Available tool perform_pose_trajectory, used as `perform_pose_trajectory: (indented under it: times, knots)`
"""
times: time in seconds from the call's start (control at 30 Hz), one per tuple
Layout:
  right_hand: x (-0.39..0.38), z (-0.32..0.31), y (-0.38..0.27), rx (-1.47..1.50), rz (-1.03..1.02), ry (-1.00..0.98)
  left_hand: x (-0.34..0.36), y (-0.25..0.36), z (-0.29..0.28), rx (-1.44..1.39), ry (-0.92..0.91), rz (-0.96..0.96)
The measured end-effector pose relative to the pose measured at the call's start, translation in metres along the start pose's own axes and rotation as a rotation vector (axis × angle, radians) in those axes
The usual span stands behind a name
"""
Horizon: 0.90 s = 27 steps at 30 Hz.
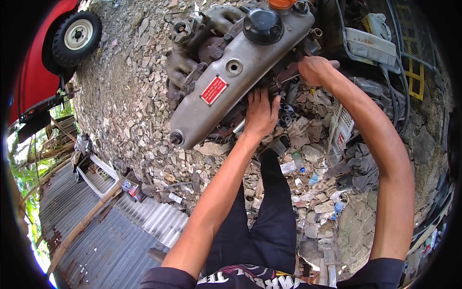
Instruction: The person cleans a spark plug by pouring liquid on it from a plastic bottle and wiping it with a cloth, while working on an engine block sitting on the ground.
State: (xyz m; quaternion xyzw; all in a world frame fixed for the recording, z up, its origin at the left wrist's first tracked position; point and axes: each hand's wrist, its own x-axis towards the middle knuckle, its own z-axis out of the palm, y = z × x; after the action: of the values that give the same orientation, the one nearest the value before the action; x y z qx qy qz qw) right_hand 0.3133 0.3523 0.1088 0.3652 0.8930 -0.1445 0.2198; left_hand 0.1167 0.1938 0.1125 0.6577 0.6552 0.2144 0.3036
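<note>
A car engine [202,113] stands in front of me, with a long grey metal valve cover [260,55] on top. The cover carries a black round cap [263,26], an orange cap [283,4] and a red label [213,90]. My left hand [262,113] rests against the engine's near side below the cover, fingers stretched out and their tips partly hidden. Farther right, my right hand [315,71] is closed beside the engine's right end. A rounded brownish end [334,63] juts out past this fist; the rest of what it grips is hidden.
Broken stone and litter cover the ground. A red vehicle with a wheel [77,37] stands at far left, above corrugated metal sheets [110,231]. To the right lie a pale plastic crate [340,130], a dark plastic bag [363,166] and a yellow grating [415,79]. Several sockets [287,114] sit near my left hand.
</note>
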Motion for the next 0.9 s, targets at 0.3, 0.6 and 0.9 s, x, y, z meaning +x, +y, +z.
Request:
perform_pose_trajectory:
  times: [0.3,0.6,0.9]
  knots:
    - [0.004,-0.005,-0.002,-0.116,-0.009,-0.058,0.003,0.021,0.003,0.055,-0.071,-0.207]
    - [0.008,-0.002,-0.002,-0.143,-0.071,-0.101,0.006,0.024,0.000,0.010,-0.080,-0.217]
    - [0.020,-0.052,-0.004,-0.186,-0.040,-0.342,0.006,0.010,0.010,-0.244,-0.203,-0.356]
